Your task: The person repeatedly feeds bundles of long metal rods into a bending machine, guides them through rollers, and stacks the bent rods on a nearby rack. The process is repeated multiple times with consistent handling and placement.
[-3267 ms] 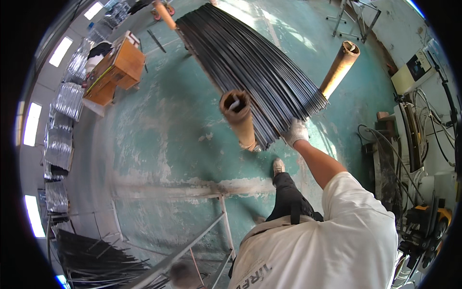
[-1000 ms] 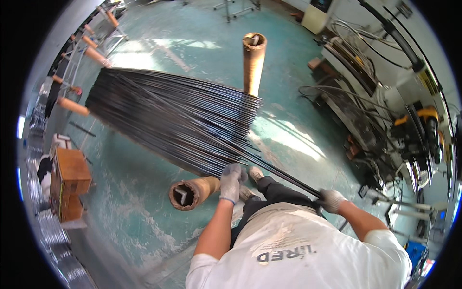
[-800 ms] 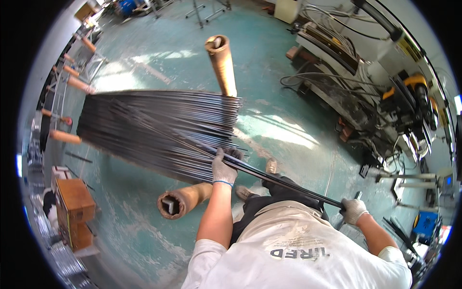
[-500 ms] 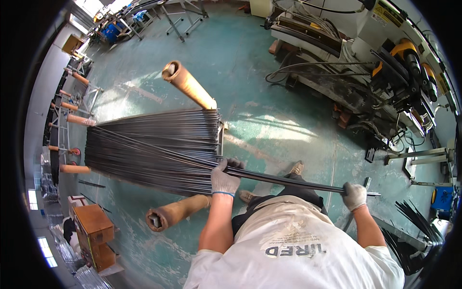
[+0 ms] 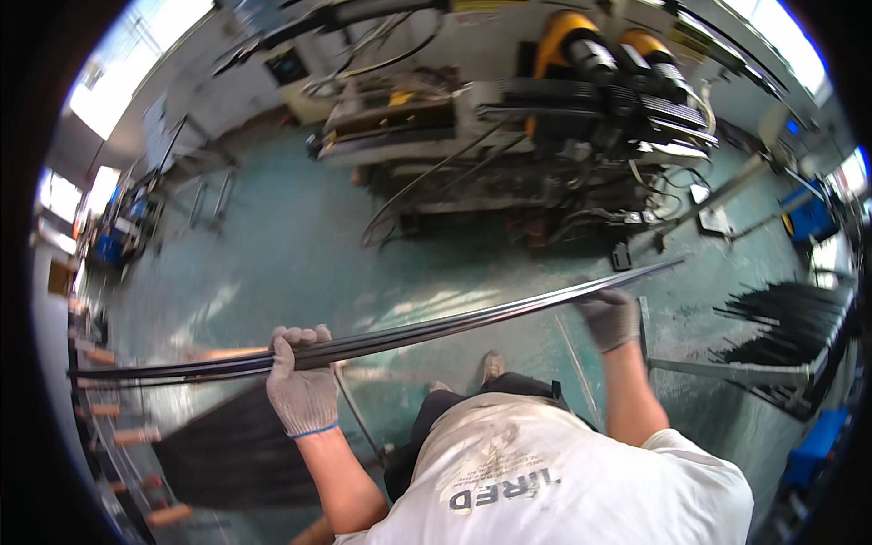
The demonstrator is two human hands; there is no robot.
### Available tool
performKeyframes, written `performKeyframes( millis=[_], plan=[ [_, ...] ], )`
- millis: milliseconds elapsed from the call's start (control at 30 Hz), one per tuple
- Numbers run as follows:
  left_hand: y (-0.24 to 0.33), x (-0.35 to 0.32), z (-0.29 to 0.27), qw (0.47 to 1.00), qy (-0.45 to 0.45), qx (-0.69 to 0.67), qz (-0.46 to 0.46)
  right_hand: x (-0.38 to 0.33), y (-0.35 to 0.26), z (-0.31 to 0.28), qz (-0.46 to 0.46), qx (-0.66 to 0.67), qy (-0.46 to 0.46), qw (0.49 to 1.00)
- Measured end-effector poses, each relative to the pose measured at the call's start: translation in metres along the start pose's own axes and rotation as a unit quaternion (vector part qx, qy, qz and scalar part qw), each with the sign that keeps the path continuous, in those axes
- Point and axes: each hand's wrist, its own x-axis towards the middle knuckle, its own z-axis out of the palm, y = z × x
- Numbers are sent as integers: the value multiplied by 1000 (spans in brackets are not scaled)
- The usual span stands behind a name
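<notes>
Across the view in front of me runs a bundle of long, thin dark rods (image 5: 436,332), clear of the stack and bowed slightly. My gloved left hand (image 5: 302,381) grips it left of the middle, thumb over the top. Nearer its right end, my gloved right hand (image 5: 607,318) is wrapped round the rods from below, somewhat blurred. A wide stack of similar dark rods (image 5: 236,450) lies on a stand at lower left, partly behind my left arm. The bundle's far left tips reach the edge of the view.
A large machine (image 5: 427,127) with hoses and orange-and-black units stands ahead. On the right, more dark rods (image 5: 781,318) rest on a metal rack (image 5: 736,371). Rollers with orange-brown sleeves (image 5: 136,437) line the left side. A blue bin (image 5: 815,447) sits at lower right.
My hands have lifted the rod bundle off the stack and raised it. My body and view have turned right, so the machine is now ahead and the stack lies lower left.
</notes>
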Motion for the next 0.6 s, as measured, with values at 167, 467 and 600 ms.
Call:
performKeyframes(
  millis=[167, 467, 600],
  plan=[
    [-54, 80, 80, 993, -96, 21, -68, 85, 2, 57, -33, 106, 158, 981],
    [15, 268, 86, 979, -135, 124, 86, 199, -144, 60, -232, 72, 160, 957],
    [-44, 348, 83, 993, -76, 91, 21, 243, -181, 116, -289, 54, 187, 937]
  ],
)
